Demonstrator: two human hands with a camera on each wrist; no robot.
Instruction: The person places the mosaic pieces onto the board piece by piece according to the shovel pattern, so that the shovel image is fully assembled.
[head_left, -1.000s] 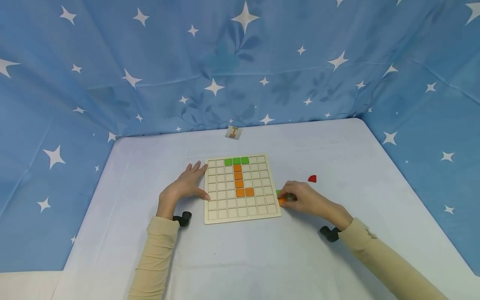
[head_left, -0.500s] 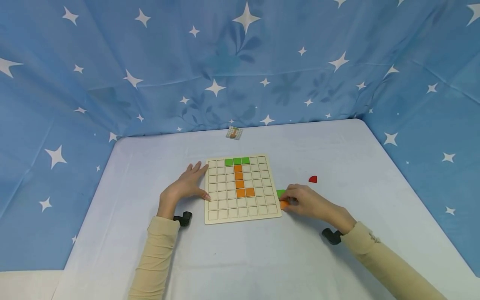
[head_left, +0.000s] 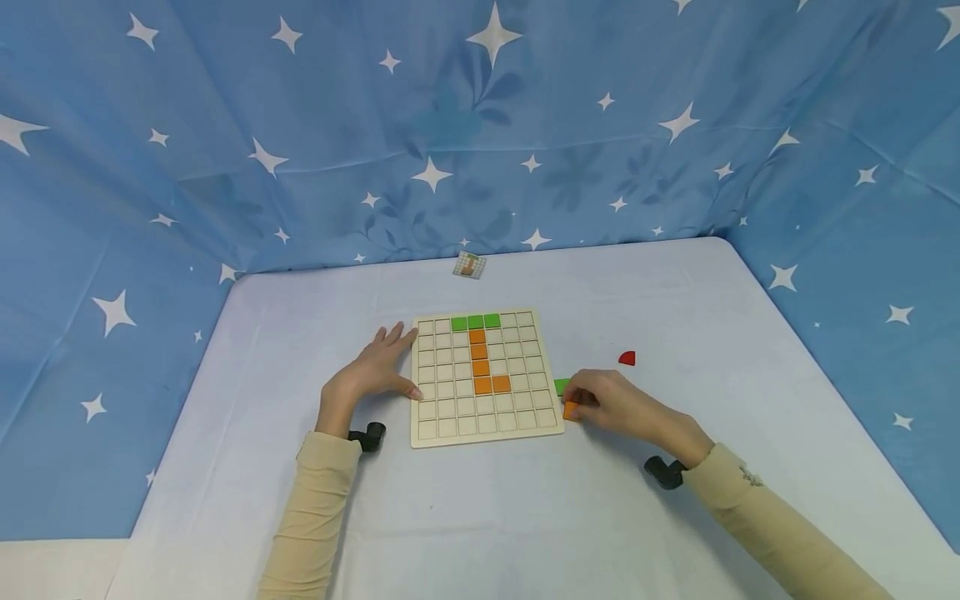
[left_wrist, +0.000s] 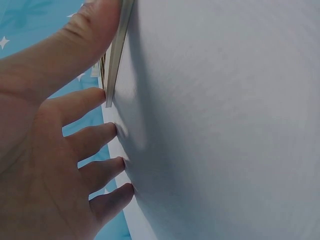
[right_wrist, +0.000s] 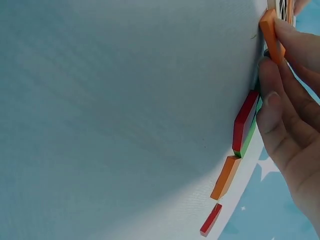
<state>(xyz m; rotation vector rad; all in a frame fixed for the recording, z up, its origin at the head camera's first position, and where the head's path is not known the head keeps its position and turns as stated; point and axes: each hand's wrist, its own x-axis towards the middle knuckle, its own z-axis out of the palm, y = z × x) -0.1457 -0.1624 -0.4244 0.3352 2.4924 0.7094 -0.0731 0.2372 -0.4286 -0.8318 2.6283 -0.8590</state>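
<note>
A wooden grid board [head_left: 444, 418] lies on the white table, with three green tiles [head_left: 475, 322] in its top row and a column of orange tiles [head_left: 478, 360] below them. My left hand [head_left: 372, 373] rests flat beside the board's left edge, fingers [left_wrist: 100, 172] spread on the cloth and thumb against the board edge [left_wrist: 118, 55]. My right hand [head_left: 579, 405] sits at the board's lower right corner and pinches an orange tile [head_left: 571, 411] [right_wrist: 270, 31]. Just behind it lies a green tile [head_left: 560, 386].
In the right wrist view a red tile [right_wrist: 244, 120] lies over a green one [right_wrist: 249, 140], with another orange tile [right_wrist: 225, 178] and a red piece [right_wrist: 210, 220] beyond. A red quarter-round piece [head_left: 626, 358] lies right of the hand. A small pattern card [head_left: 468, 265] sits at the table's back edge.
My right hand has drawn the orange tile slightly nearer, along the board's right edge toward its lower corner. The left hand has stayed still.
</note>
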